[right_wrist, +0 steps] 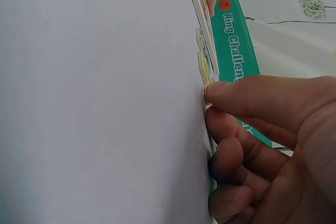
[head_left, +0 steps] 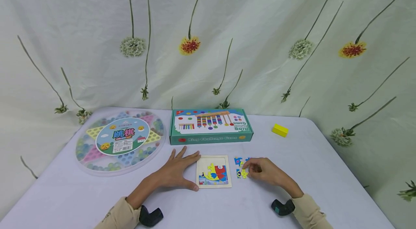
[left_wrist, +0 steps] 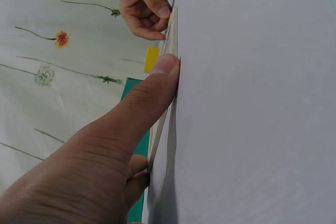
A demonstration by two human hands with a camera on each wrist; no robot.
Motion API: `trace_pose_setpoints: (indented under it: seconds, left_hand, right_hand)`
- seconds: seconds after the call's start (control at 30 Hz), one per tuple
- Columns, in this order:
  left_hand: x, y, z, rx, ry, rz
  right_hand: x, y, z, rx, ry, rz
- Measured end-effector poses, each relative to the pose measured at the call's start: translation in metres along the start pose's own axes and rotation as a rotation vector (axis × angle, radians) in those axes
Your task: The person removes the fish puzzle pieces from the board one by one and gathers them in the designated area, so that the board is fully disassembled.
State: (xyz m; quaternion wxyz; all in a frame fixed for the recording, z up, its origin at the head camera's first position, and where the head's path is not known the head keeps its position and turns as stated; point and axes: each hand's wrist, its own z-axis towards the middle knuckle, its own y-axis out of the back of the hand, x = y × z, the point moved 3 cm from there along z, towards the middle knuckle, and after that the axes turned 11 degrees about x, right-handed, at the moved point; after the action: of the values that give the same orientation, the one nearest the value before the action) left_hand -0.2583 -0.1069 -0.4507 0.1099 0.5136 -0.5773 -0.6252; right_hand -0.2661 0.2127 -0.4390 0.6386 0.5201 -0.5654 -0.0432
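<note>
Square pale-wood puzzle tray (head_left: 204, 164) — on the white cloth-covered table (head_left: 208, 207), its red, yellow and blue picture partly filled in. Left hand (head_left: 175, 171): fingers straight and spread apart, thumb touching the tray's near left corner, index finger at the far left one. Small loose blue-and-yellow puzzle pieces (head_left: 243, 173) — just right of the tray. Right hand (head_left: 266, 171): fingers bent, thumb tip at a piece; cannot tell whether pinched. Behind tray: green oblong "Ring Challenge Game" box (head_left: 211, 126).
</note>
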Motion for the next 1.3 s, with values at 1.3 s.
trace_pose_setpoints:
  seconds: [1.3]
  left_hand:
    - [0.001, -0.001, 0.0, 0.002, 0.019, 0.006]
  right_hand:
    - [0.062, -0.024, 0.055, 0.1, 0.139, -0.126]
